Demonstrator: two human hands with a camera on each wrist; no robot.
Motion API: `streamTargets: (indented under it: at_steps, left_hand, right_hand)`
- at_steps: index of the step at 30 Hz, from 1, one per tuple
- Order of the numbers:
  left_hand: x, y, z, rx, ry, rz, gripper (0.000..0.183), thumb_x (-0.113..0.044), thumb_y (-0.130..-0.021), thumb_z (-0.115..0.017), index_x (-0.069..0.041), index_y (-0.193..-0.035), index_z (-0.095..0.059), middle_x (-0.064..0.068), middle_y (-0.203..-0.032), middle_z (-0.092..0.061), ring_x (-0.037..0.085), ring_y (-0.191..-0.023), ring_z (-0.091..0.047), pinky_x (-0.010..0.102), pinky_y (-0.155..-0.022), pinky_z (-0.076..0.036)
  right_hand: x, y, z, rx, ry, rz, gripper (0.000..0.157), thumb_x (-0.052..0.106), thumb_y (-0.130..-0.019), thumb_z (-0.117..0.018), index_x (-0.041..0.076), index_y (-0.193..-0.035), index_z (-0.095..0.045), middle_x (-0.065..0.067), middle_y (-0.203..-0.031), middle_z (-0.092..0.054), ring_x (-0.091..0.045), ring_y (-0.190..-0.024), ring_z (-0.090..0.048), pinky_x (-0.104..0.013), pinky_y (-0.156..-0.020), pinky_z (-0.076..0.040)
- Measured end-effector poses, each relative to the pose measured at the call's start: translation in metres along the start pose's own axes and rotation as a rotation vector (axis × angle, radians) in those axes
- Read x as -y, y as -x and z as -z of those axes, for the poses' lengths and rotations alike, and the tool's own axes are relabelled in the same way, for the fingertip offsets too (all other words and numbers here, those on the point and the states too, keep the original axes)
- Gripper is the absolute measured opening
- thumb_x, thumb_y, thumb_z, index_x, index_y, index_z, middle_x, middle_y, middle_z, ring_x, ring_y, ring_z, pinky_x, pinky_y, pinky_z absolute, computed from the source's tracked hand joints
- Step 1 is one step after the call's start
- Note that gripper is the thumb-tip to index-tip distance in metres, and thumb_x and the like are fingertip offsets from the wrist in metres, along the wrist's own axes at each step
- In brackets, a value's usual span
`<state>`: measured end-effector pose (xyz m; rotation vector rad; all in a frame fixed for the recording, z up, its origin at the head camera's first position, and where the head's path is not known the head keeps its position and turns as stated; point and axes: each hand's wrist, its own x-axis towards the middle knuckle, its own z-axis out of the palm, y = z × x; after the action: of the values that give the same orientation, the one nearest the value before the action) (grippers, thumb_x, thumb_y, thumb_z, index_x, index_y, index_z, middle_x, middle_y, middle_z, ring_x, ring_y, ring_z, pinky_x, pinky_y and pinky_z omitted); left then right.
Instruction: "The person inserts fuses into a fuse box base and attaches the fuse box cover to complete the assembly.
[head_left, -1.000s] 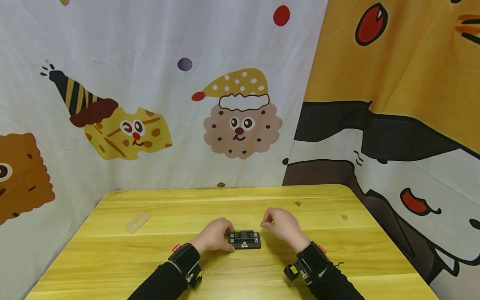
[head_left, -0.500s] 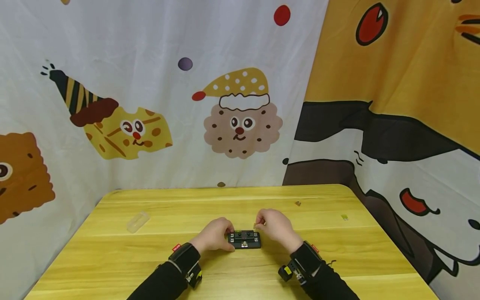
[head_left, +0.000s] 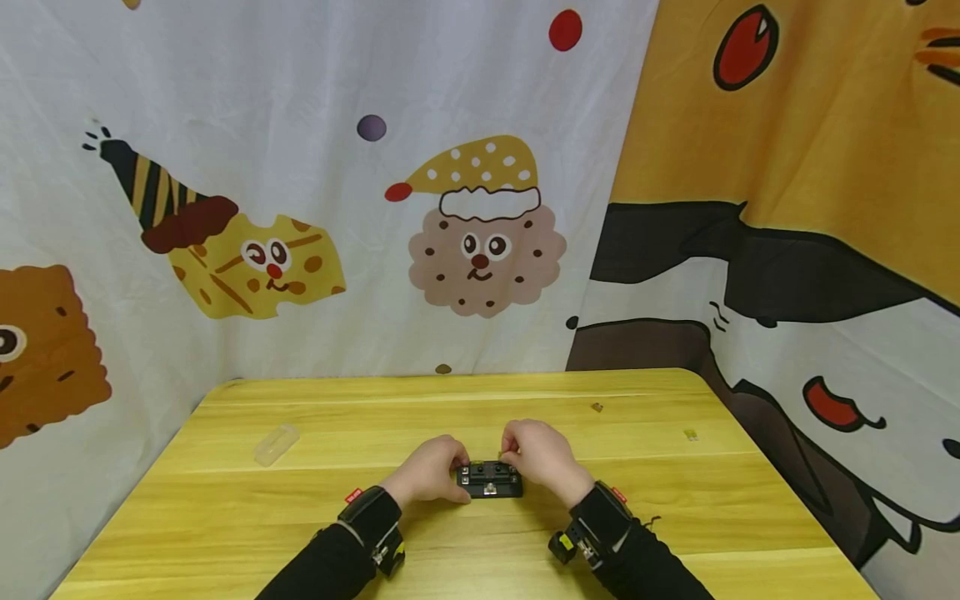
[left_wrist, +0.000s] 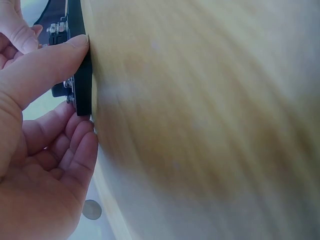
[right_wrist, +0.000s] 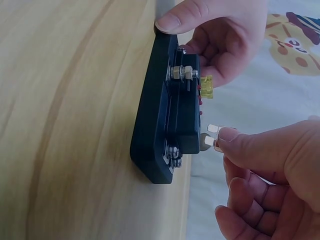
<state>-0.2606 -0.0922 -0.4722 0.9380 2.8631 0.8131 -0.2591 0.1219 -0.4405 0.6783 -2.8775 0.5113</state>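
Note:
A black fuse block (head_left: 490,482) with metal terminal screws lies on the table in the head view. My left hand (head_left: 429,472) grips its left end, thumb on the near edge and fingers curled round the far side. One yellow blade fuse (right_wrist: 206,87) sits in the block, as the right wrist view shows. Between thumb and index finger, my right hand (head_left: 542,454) pinches another blade fuse (right_wrist: 214,136). That fuse's two flat metal prongs point at the block's slotted face, a small gap away. In the left wrist view the left thumb covers part of the block (left_wrist: 84,92).
On the wooden table (head_left: 360,408), a clear plastic case (head_left: 277,445) lies at the left. A small brown piece (head_left: 597,407) lies at the back right, and a small yellow-green piece (head_left: 690,435) farther right. A printed curtain (head_left: 300,100) hangs behind the table.
My right hand has moved left with the blade fuse, from beside the block to over its right end. The left hand and the block have stayed in place.

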Motion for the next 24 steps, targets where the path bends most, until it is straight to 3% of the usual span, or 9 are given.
streamTargets:
  at_steps: [24]
  left_hand:
    - [-0.0008,0.0005,0.0008,-0.001,0.013,0.003,0.042,-0.029,-0.057,-0.086,-0.009,-0.087,-0.064,-0.003,-0.079,-0.052,0.008,-0.069,-0.044,0.024,-0.066,-0.041]
  right_hand:
    - [0.0035,-0.0002,-0.0053,-0.016,0.038,0.060,0.019,0.020,-0.076,-0.076,0.021,-0.073,-0.057,0.010,-0.068,-0.047,-0.007,-0.062,-0.045,-0.024,-0.054,-0.038]
